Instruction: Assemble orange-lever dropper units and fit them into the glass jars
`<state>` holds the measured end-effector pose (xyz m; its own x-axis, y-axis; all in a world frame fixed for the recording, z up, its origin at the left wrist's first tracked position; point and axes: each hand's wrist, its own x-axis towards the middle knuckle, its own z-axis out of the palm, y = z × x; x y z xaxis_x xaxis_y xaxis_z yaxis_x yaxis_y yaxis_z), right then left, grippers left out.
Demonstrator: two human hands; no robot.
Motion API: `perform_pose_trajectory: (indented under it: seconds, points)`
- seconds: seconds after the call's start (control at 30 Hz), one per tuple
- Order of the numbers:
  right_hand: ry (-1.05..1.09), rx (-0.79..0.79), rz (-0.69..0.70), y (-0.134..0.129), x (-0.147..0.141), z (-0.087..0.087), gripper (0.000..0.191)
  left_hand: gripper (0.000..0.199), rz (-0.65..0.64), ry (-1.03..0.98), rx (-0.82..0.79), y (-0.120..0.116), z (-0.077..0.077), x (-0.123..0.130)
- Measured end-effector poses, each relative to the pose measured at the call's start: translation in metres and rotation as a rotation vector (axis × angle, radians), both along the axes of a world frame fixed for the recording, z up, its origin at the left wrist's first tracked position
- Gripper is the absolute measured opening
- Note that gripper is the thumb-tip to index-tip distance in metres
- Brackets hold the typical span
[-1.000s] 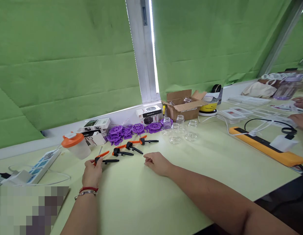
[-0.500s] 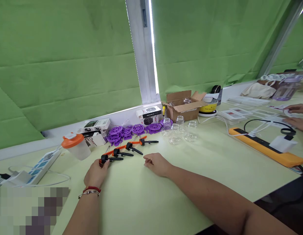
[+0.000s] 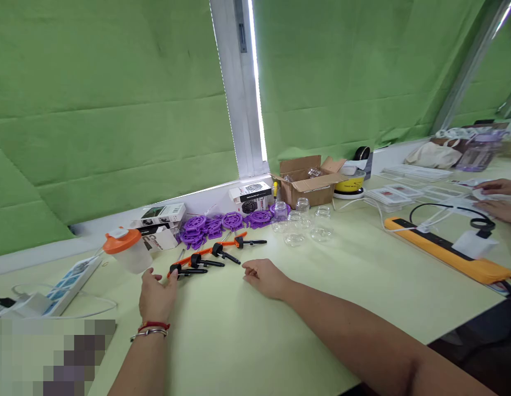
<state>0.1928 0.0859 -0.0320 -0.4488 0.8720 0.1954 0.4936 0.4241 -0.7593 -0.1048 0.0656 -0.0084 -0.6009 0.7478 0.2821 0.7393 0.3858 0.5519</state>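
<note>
Several small bar clamps with black handles and orange parts lie in a slanting row on the table; the nearest clamp (image 3: 189, 271) is beside my left hand (image 3: 157, 294). My left hand is open, thumb and fingers apart, the thumb close to that clamp's black end; whether it touches is hard to tell. My right hand (image 3: 265, 278) rests on the table right of the clamps, its fingers loosely curled together with nothing visible in them. Behind the clamps lies a pile of purple plastic pieces (image 3: 232, 221).
Clear jars (image 3: 295, 231) stand before an open cardboard box (image 3: 311, 190). An orange-lidded cup (image 3: 129, 253) and a white power strip (image 3: 71, 286) are at left. An orange power strip (image 3: 445, 250) lies at right, near another person's hands (image 3: 496, 201). Small boxes (image 3: 251, 198) line the wall.
My left hand has let go of the nearest clamp and its fingers have spread, moving slightly left. The clamps and my right hand stay in place. The view has shifted slightly.
</note>
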Motion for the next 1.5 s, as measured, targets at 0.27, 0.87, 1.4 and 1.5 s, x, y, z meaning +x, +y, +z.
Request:
perform_pose_trajectory:
  seconds: [0.27, 0.87, 1.4, 1.5]
  points:
    - [-0.193, 0.304, -0.416, 0.051, 0.019, -0.008, 0.043, 0.042, -0.443, 0.097, 0.286, -0.011, 0.006, 0.035]
    - [-0.192, 0.213, -0.433, 0.075, 0.029, -0.016, 0.016, 0.041, -0.541, -0.032, 0.138, -0.018, 0.004, 0.045]
    - [0.079, 0.444, -0.286, 0.050, 0.029, 0.000, 0.018, 0.015, -0.774, 1.007, 0.908, -0.070, 0.049, 0.106]
    - [0.099, 0.491, -0.252, 0.046, 0.028, 0.003, 0.017, 0.015, -0.774, 1.012, 0.896, -0.071, 0.048, 0.107]
